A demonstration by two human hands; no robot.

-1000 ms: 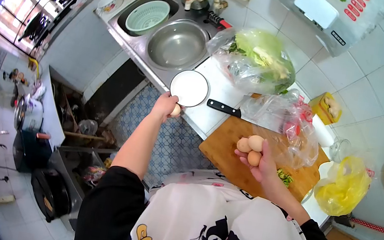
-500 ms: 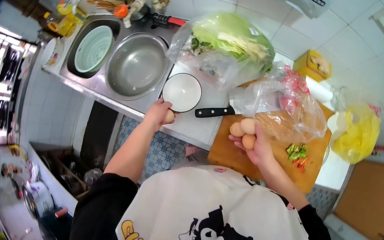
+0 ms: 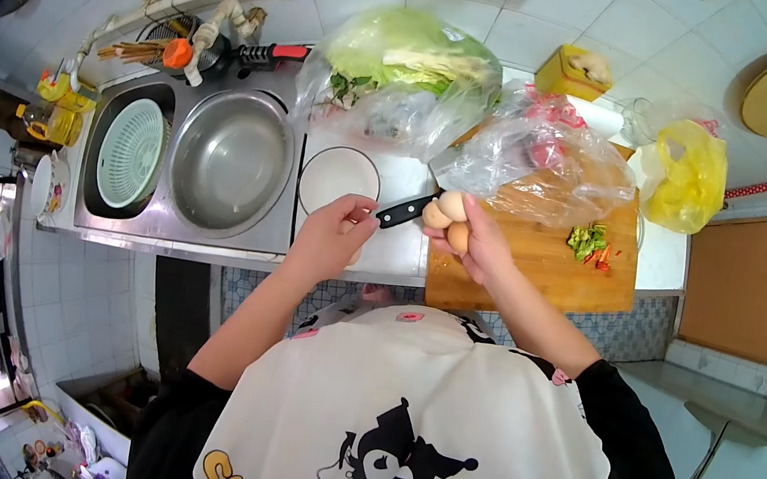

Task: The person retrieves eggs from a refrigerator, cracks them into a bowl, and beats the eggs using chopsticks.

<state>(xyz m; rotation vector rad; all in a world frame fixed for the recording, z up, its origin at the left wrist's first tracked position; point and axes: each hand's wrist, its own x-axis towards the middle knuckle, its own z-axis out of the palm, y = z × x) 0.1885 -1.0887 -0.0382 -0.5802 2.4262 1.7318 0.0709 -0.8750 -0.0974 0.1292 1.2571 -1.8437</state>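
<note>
My right hand (image 3: 484, 246) is closed around three brown eggs (image 3: 451, 208), held above the left edge of the wooden cutting board (image 3: 530, 274). My left hand (image 3: 335, 240) is curled in front of a white bowl with a dark rim (image 3: 339, 171); a sliver of an egg (image 3: 355, 256) shows at its palm, the rest hidden. Between the hands lies a knife with a black handle (image 3: 400, 212), its blade toward a clear plastic bag (image 3: 557, 172). Chopped green and red peppers (image 3: 589, 243) sit on the board's right part.
A bagged leafy cabbage (image 3: 411, 72) lies behind the bowl. To the left is a steel sink (image 3: 229, 163) with a pale green colander (image 3: 131, 152) in its smaller basin. A yellow bag (image 3: 687, 174) and a yellow container (image 3: 574, 73) stand at the back right.
My view has shifted, so the counter appears farther left. My right hand with the three eggs has moved left toward the knife handle, and my left hand has moved closer to it.
</note>
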